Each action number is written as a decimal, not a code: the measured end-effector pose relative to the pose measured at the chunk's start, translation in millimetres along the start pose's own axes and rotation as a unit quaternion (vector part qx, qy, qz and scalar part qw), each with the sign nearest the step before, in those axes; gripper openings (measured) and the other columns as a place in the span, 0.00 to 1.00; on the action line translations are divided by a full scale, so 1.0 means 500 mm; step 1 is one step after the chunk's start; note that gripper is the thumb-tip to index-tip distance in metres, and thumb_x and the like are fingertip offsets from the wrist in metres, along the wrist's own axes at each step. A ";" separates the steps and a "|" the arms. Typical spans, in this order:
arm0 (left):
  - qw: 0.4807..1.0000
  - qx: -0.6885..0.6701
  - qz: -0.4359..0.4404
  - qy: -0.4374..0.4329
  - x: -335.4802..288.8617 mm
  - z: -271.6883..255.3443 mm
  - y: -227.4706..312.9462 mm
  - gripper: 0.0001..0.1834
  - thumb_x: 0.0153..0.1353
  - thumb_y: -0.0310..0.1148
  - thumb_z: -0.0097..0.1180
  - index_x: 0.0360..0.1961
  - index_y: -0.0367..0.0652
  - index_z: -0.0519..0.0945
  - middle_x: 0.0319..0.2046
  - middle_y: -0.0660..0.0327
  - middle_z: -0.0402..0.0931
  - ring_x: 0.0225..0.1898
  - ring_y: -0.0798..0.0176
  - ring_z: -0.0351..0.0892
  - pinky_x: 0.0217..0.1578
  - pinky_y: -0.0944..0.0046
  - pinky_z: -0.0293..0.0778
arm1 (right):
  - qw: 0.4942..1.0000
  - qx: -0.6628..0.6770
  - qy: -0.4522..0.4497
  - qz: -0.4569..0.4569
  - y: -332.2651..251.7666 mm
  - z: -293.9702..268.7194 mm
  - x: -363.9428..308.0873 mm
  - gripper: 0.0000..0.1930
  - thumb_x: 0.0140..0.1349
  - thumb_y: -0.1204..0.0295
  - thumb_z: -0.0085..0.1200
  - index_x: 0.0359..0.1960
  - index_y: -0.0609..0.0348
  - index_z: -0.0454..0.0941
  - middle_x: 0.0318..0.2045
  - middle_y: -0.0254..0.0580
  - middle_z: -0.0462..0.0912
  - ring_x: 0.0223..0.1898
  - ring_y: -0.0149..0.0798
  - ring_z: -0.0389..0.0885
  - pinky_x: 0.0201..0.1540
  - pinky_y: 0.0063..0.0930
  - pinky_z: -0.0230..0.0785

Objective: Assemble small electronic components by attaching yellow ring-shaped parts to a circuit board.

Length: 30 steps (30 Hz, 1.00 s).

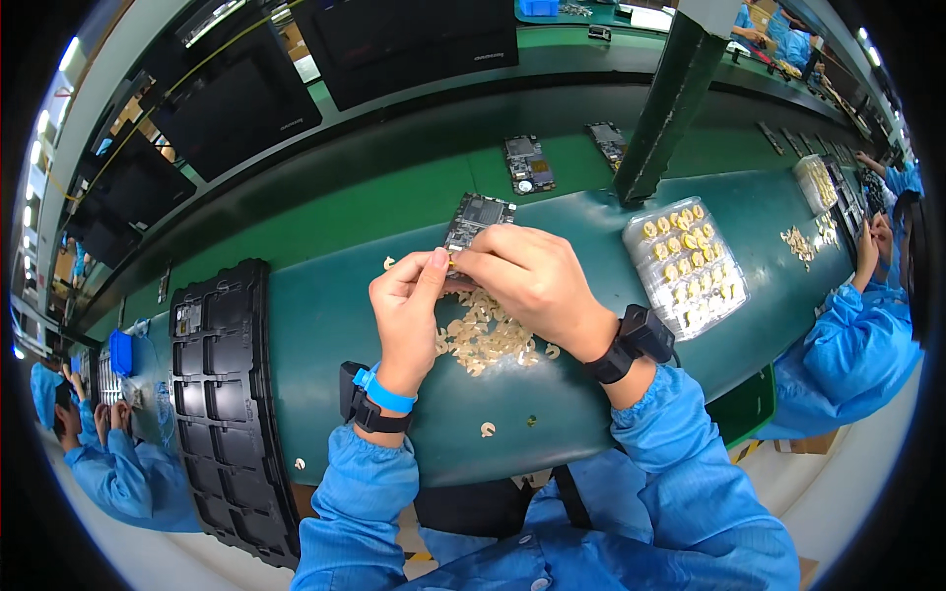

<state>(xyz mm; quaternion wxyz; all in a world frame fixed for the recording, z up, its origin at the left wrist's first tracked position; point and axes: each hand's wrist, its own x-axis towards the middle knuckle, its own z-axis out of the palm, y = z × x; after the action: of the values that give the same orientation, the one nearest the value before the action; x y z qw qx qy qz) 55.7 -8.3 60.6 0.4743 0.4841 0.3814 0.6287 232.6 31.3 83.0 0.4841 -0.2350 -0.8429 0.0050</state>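
My left hand [406, 305] and my right hand [537, 281] meet fingertip to fingertip, both closed in a pinch. A small yellow piece [452, 262] shows between them, mostly covered by the fingers. Right behind the fingers is a dark circuit board [480, 217]; its near part is hidden, and I cannot tell whether it rests on the table or is held up. Below my hands lies a loose pile of small cream-coloured, C-shaped scraps [485, 340]. To the right, a clear plastic tray [687, 313] carries rows of small round yellow parts.
A stack of black compartment trays [225, 394] stands at the left on the green table mat [330, 335]. Two circuit boards [530, 164] lie on the belt beyond, beside a dark green post [675, 113]. Co-workers in blue [845, 340] sit at both sides. Dark monitors [409, 49] line the back.
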 end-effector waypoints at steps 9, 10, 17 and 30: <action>0.999 0.043 0.020 0.015 0.001 0.002 0.004 0.11 0.77 0.28 0.57 0.43 0.30 0.86 0.39 0.57 0.87 0.39 0.68 0.86 0.44 0.66 0.84 | 0.954 0.227 -0.015 0.195 0.005 -0.010 0.009 0.06 0.63 0.78 0.68 0.41 0.65 0.86 0.32 0.40 0.82 0.27 0.34 0.77 0.30 0.26 0.69; 0.998 0.058 0.029 0.006 0.001 0.001 0.005 0.10 0.76 0.27 0.58 0.44 0.30 0.86 0.40 0.58 0.87 0.39 0.68 0.85 0.44 0.66 0.83 | 0.954 0.227 -0.015 0.195 0.005 -0.010 0.009 0.06 0.63 0.78 0.68 0.41 0.65 0.86 0.32 0.40 0.82 0.27 0.34 0.77 0.30 0.26 0.69; 0.996 0.071 0.045 -0.013 0.000 0.007 0.008 0.09 0.75 0.26 0.59 0.47 0.30 0.86 0.45 0.59 0.86 0.44 0.69 0.84 0.47 0.66 0.83 | 0.929 0.237 -0.054 0.278 -0.001 -0.018 0.017 0.06 0.69 0.75 0.63 0.40 0.68 0.82 0.32 0.42 0.79 0.27 0.32 0.74 0.31 0.28 0.67; 0.995 -0.068 -0.076 -0.018 0.000 0.000 -0.010 0.21 0.79 0.25 0.51 0.68 0.28 0.71 0.58 0.48 0.82 0.56 0.61 0.84 0.57 0.61 0.82 | 0.914 0.236 -0.036 0.327 -0.012 -0.004 0.005 0.06 0.69 0.75 0.61 0.36 0.67 0.81 0.30 0.46 0.80 0.29 0.40 0.80 0.34 0.34 0.72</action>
<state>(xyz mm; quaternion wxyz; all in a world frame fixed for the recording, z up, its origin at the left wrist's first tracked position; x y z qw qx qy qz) 57.1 -6.9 55.9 0.5593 0.4313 0.3652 0.6064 230.8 26.3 87.6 0.4666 -0.3757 -0.7099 0.3705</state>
